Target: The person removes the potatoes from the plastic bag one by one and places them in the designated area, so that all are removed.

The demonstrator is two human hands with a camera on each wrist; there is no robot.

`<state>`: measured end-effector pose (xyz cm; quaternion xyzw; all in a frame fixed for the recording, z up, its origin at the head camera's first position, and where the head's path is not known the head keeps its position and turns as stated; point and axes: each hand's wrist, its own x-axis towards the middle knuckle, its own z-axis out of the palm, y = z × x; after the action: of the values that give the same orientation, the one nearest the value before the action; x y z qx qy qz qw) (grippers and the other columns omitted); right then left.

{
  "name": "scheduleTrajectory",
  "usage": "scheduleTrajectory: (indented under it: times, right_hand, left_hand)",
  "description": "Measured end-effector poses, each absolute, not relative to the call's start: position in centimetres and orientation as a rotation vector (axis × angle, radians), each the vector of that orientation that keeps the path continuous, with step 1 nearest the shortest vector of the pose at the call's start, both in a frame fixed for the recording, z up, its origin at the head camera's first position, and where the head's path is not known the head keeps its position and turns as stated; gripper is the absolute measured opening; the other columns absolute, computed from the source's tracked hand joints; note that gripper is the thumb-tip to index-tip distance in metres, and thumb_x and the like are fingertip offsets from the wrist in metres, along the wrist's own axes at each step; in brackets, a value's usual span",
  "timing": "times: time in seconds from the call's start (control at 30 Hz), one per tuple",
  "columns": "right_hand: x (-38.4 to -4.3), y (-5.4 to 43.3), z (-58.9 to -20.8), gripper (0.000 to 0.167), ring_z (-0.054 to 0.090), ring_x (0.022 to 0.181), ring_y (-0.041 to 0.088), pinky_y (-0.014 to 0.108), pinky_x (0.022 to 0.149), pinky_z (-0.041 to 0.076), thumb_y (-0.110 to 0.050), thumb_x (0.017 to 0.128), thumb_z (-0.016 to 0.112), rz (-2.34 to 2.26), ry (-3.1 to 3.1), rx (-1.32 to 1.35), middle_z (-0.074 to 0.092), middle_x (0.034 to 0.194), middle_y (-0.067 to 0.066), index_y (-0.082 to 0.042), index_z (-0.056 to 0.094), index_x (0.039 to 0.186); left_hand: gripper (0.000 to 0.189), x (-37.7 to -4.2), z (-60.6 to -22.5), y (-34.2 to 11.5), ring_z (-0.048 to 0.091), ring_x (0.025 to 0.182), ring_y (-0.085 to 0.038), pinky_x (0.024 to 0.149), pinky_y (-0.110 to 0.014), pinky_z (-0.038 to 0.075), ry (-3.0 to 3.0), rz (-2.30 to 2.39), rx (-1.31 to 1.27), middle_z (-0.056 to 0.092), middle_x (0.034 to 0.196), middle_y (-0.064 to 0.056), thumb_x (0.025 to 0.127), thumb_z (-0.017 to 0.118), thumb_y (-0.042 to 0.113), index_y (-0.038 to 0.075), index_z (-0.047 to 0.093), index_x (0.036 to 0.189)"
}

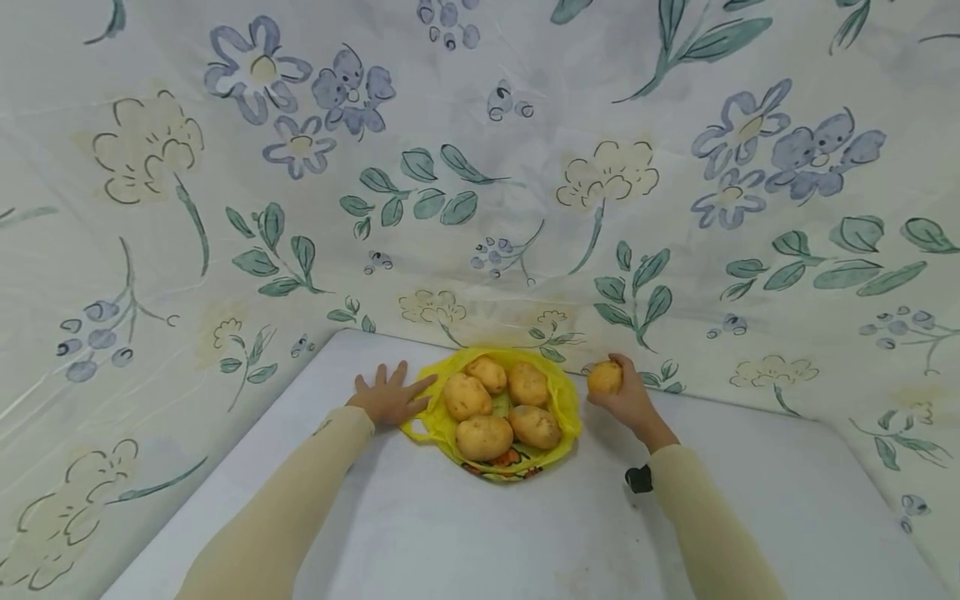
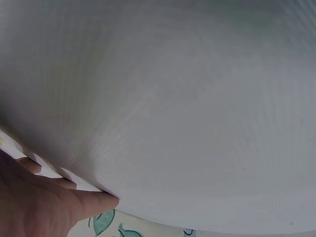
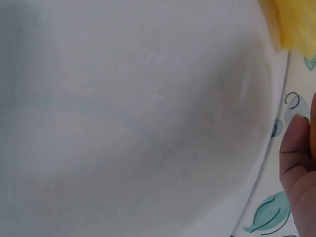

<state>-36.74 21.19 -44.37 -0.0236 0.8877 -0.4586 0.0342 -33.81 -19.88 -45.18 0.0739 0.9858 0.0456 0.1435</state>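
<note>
A yellow plastic bag (image 1: 567,408) lies spread on the white table, its rim rolled outward around several potatoes (image 1: 484,437). To the right of the bag, my right hand (image 1: 632,402) holds another potato (image 1: 604,378) between thumb and fingers. In the right wrist view only that hand's thumb (image 3: 296,153) and a sliver of the potato show at the right edge. My left hand (image 1: 387,398) has its fingers spread, with the fingertips at the bag's left edge by a handle loop. The left wrist view catches the same hand (image 2: 44,202) at the lower left.
The white table (image 1: 465,542) ends at a floral-patterned sheet (image 1: 480,208) behind the bag and along both sides. A small black object (image 1: 638,479) sits at the right wrist, by the sleeve. Dark specks and a faint stain mark the tabletop near the front.
</note>
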Motion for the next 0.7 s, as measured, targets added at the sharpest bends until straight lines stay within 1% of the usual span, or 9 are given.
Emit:
scheduleTrajectory:
  times: [0.1, 0.2, 0.3, 0.4, 0.5, 0.7]
  right_hand:
    - [-36.7, 21.2, -44.8, 0.091, 0.043, 0.122, 0.039, 0.055, 0.103, 0.041, -0.022, 0.083, 0.070, -1.417, 2.735, -0.065, 0.034, 0.148, 0.023, -0.012, 0.015, 0.155]
    - [-36.2, 21.4, -45.6, 0.093, 0.046, 0.121, 0.038, 0.053, 0.101, 0.044, -0.027, 0.083, 0.071, -1.364, 2.705, -0.023, 0.037, 0.147, 0.022, -0.014, 0.015, 0.156]
    - [-36.6, 21.3, -45.4, 0.094, 0.049, 0.119, 0.037, 0.052, 0.099, 0.046, -0.032, 0.083, 0.073, -1.295, 2.703, 0.002, 0.040, 0.145, 0.020, -0.018, 0.016, 0.155]
    - [-36.2, 21.3, -45.9, 0.094, 0.049, 0.120, 0.038, 0.055, 0.101, 0.045, -0.035, 0.082, 0.073, -1.261, 2.718, 0.004, 0.040, 0.146, 0.021, -0.017, 0.016, 0.155]
    - [-36.2, 21.1, -45.9, 0.095, 0.048, 0.120, 0.038, 0.056, 0.103, 0.043, -0.036, 0.082, 0.074, -1.254, 2.727, 0.003, 0.040, 0.147, 0.020, -0.018, 0.017, 0.155]
    - [-36.1, 21.3, -46.0, 0.094, 0.049, 0.120, 0.037, 0.056, 0.102, 0.044, -0.036, 0.082, 0.073, -1.229, 2.697, 0.027, 0.041, 0.147, 0.020, -0.017, 0.016, 0.155]
  left_hand:
    - [0.061, -33.9, -45.3, -19.9, 0.008, 0.146, -0.058, 0.107, -0.081, 0.008, 2.866, 0.128, 0.214, 0.011, 0.164, -0.024, 0.101, 0.033, 0.058, 0.035, 0.025, 0.157]
    - [0.061, -33.6, -45.8, -20.0, 0.009, 0.146, -0.058, 0.107, -0.081, 0.009, 2.854, 0.121, 0.215, 0.011, 0.164, -0.024, 0.101, 0.033, 0.058, 0.035, 0.025, 0.156]
    - [0.061, -34.0, -45.3, -20.2, 0.009, 0.146, -0.058, 0.107, -0.081, 0.010, 2.865, 0.130, 0.213, 0.011, 0.164, -0.023, 0.101, 0.034, 0.059, 0.036, 0.025, 0.156]
    - [0.060, -33.8, -45.6, -20.1, 0.010, 0.146, -0.057, 0.107, -0.081, 0.010, 2.880, 0.127, 0.218, 0.013, 0.164, -0.022, 0.101, 0.034, 0.059, 0.036, 0.027, 0.156]
    - [0.060, -33.8, -45.7, -20.1, 0.010, 0.146, -0.057, 0.107, -0.081, 0.010, 2.890, 0.117, 0.219, 0.013, 0.164, -0.022, 0.101, 0.033, 0.058, 0.036, 0.026, 0.156]
    - [0.061, -33.8, -45.6, -20.1, 0.010, 0.146, -0.058, 0.107, -0.081, 0.010, 2.880, 0.122, 0.231, 0.012, 0.164, -0.023, 0.101, 0.032, 0.059, 0.035, 0.026, 0.156]
